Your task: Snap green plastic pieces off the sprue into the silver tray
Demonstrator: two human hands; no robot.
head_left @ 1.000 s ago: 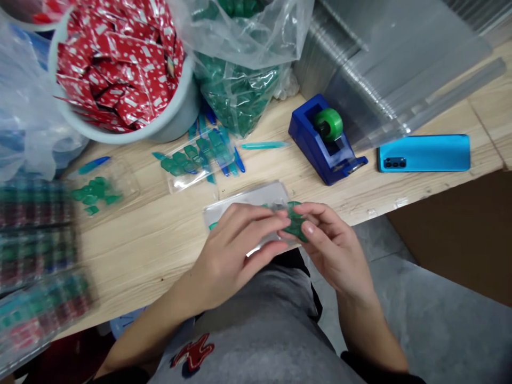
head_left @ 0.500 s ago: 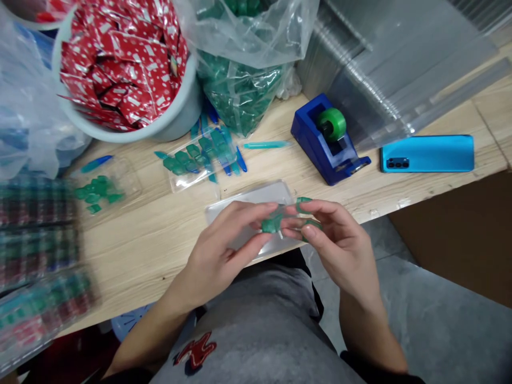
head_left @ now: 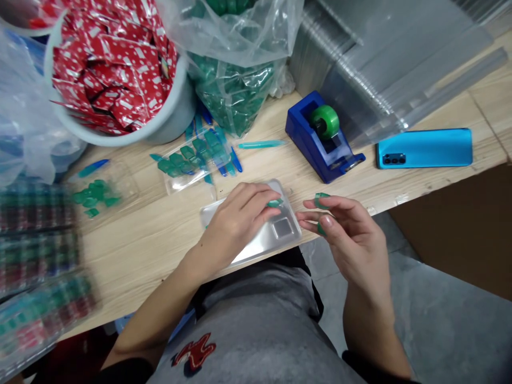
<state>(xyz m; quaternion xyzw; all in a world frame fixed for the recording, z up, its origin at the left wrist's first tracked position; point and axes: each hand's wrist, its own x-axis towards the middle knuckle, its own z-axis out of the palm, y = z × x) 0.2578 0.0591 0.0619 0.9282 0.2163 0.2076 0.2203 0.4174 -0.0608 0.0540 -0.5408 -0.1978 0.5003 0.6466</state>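
Left hand: my left hand (head_left: 236, 226) lies palm down over the clear plastic tray (head_left: 256, 248), wrist toward 7 o'clock; thumb and forefinger pinch a green translucent piece (head_left: 274, 202) above the tray's far side.
Right hand: my right hand (head_left: 356, 240) is raised off the tray's 3 o'clock edge, fingers curled toward 9, a little spread; one green chip (head_left: 321, 200) sits by the forefinger, another (head_left: 320, 228) under the thumb. Exact grip partly hidden.
Tray: square recess shows near 4 o'clock; rest mostly under my hand.
Long clear case: at 11 o'clock, a row of green pieces (head_left: 196, 152) over the case (head_left: 180, 184).
Small clear box: past 9, box (head_left: 130, 186) with loose green bits (head_left: 96, 193).
Bucket: grey-blue bucket (head_left: 172, 114), 11 o'clock, farther out; heaped with red-and-white packets (head_left: 120, 64).
Bag: clear plastic bag (head_left: 236, 42), 12 o'clock; green pieces inside.
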